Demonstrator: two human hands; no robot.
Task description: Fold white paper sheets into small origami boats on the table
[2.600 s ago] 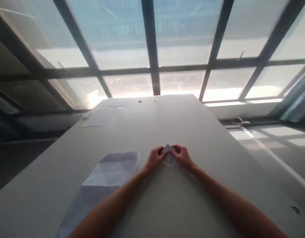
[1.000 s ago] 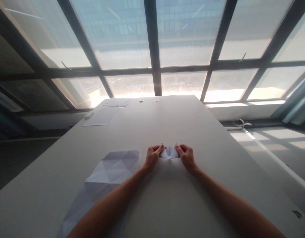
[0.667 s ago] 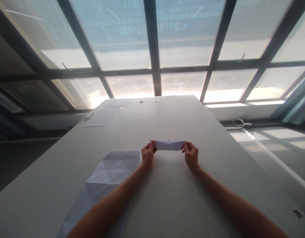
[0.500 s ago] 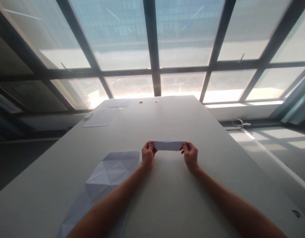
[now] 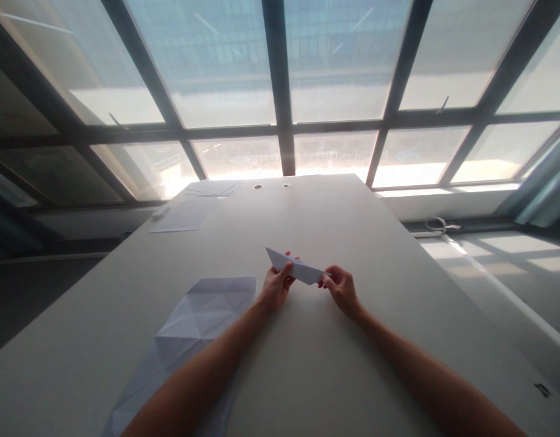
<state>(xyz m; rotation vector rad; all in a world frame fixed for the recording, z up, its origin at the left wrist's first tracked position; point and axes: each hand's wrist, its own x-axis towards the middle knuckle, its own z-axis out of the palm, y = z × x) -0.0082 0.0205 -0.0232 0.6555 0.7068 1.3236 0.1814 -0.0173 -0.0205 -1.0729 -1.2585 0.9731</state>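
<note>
A small folded white paper piece (image 5: 294, 267), long and pointed like a boat, is held just above the white table (image 5: 307, 364). My left hand (image 5: 276, 287) pinches it near its middle and left part. My right hand (image 5: 338, 289) pinches its right tip. The paper is tilted, its left point higher and farther from me than the right. Both forearms reach in from the bottom edge of the view.
A creased, unfolded sheet of white paper (image 5: 188, 328) lies flat on the table left of my left arm. More sheets (image 5: 184, 215) lie at the far left corner, near two round holes (image 5: 258, 186). Large windows rise beyond the table's far edge.
The compact folded paper was pulled apart sideways into a long flat shape. Since half a second ago it has turned from level to slanted, and my hands have come closer together.
</note>
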